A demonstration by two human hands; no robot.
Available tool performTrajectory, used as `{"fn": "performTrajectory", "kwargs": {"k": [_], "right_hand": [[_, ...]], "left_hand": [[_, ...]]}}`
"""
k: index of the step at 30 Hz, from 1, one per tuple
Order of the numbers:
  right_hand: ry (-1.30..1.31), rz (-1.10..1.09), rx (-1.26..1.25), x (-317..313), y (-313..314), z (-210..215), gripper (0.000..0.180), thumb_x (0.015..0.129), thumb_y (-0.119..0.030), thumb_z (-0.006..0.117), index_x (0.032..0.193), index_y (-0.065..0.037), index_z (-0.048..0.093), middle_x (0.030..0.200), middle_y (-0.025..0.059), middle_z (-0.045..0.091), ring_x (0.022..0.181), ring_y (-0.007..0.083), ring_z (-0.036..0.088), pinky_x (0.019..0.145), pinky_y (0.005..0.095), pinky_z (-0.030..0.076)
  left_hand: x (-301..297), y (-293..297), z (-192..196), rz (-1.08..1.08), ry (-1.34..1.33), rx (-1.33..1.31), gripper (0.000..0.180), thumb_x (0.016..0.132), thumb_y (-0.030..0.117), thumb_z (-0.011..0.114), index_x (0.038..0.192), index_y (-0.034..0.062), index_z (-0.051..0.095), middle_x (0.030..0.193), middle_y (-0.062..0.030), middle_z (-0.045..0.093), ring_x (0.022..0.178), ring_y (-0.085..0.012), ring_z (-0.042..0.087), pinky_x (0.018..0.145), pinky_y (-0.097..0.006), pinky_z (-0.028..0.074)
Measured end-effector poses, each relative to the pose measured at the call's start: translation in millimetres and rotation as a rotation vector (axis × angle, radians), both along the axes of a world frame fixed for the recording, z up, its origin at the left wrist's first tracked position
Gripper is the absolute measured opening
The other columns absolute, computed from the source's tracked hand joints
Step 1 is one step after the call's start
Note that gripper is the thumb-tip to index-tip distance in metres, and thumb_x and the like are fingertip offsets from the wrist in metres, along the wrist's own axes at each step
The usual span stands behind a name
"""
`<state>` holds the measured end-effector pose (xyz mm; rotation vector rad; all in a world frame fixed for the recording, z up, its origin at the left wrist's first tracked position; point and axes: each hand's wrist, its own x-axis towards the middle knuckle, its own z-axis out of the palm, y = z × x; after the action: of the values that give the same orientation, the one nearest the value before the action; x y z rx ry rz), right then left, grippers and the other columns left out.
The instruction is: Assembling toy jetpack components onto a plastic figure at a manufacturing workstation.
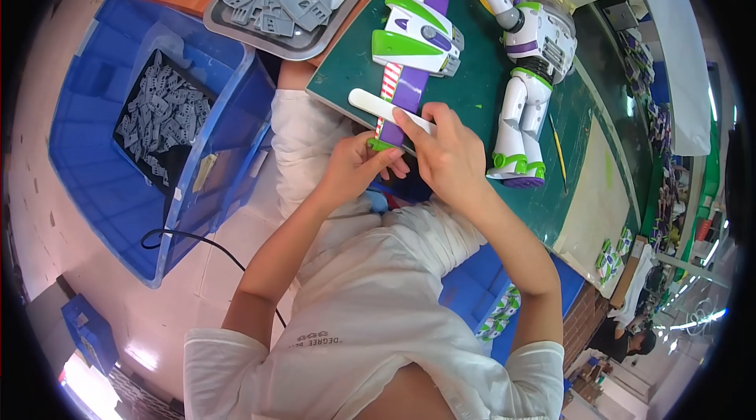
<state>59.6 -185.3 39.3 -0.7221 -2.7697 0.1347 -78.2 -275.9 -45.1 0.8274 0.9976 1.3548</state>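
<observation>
A toy wing pack (425,36) in white, green and purple lies on the green table top (480,117), its striped wings spread out. The near wing reaches past the table's edge toward me. My left hand (356,166) pinches the green tip of that wing between thumb and fingers. In my right hand (454,156) is a flat white stick (368,103) with a rounded end, like a nail file. The stick lies across the wing just above the tip, and my right fingers cover its other end. Whether it presses on the wing I cannot tell.
Beyond the wing pack's right side lies a toy space figure (535,50), with a yellow pencil (558,154) beside it. A metal tray (315,40) of grey plastic parts sits at the back left. On the floor stands a blue bin (87,136) holding more grey parts (161,113).
</observation>
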Motion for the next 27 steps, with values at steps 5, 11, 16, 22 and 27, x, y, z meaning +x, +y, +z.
{"fn": "performTrajectory", "kwargs": {"k": [5, 11, 16, 22, 27], "right_hand": [[0.032, 0.064, -0.064, 8, -5, -1, 0.042, 0.072, -0.008, 0.059, 0.113, -0.017, 0.063, 0.09, 0.0086, 0.049, 0.072, 0.023, 0.056, 0.051, 0.0325, 0.048], [0.042, 0.009, -0.042, 5, -4, -1, 0.041, 0.073, -0.008, 0.06, 0.113, -0.018, 0.063, 0.091, 0.0083, 0.05, 0.073, 0.0222, 0.057, 0.051, 0.0321, 0.049], [0.046, 0.038, -0.069, 5, 3, 3, 0.044, 0.071, -0.008, 0.06, 0.113, -0.019, 0.063, 0.089, 0.0073, 0.05, 0.074, 0.0215, 0.057, 0.051, 0.0334, 0.049], [0.277, -0.055, -0.423, 17, 4, 17, 0.037, 0.081, -0.004, 0.058, 0.116, -0.014, 0.062, 0.095, 0.0096, 0.049, 0.076, 0.0211, 0.055, 0.057, 0.029, 0.045], [0.598, -0.586, 0.079, 102, 50, 53, 0.034, 0.09, -0.006, 0.051, 0.123, -0.009, 0.057, 0.104, 0.0076, 0.05, 0.08, 0.0105, 0.048, 0.061, 0.0228, 0.041]], "left_hand": [[-1, 4, -4, 0.0, 0.026, 0.002, 0.019, 0.091, 0.017, 0.057, 0.095, -0.0013, 0.056, 0.079, -0.0091, 0.067, 0.07, -0.0131, 0.065, 0.057, -0.023, 0.049], [-5, 3, -8, -0.024, 0.009, 0.009, 0.018, 0.092, 0.016, 0.056, 0.096, -0.0009, 0.056, 0.08, -0.0091, 0.068, 0.072, -0.0134, 0.065, 0.057, -0.023, 0.049], [-4, 4, 6, -0.04, 0.058, -0.011, 0.017, 0.092, 0.016, 0.055, 0.098, -0.0005, 0.057, 0.081, -0.0092, 0.068, 0.073, -0.0137, 0.066, 0.058, -0.024, 0.049], [-2, 7, 5, -0.003, 0.029, -0.077, 0.019, 0.091, 0.017, 0.057, 0.096, -0.0009, 0.058, 0.081, -0.0106, 0.068, 0.071, -0.0152, 0.066, 0.056, -0.023, 0.048], [-8, 3, 16, -0.036, -0.032, -0.22, 0.019, 0.089, 0.016, 0.058, 0.093, -0.0024, 0.06, 0.082, -0.0137, 0.068, 0.07, -0.0175, 0.067, 0.054, -0.023, 0.048]]}}
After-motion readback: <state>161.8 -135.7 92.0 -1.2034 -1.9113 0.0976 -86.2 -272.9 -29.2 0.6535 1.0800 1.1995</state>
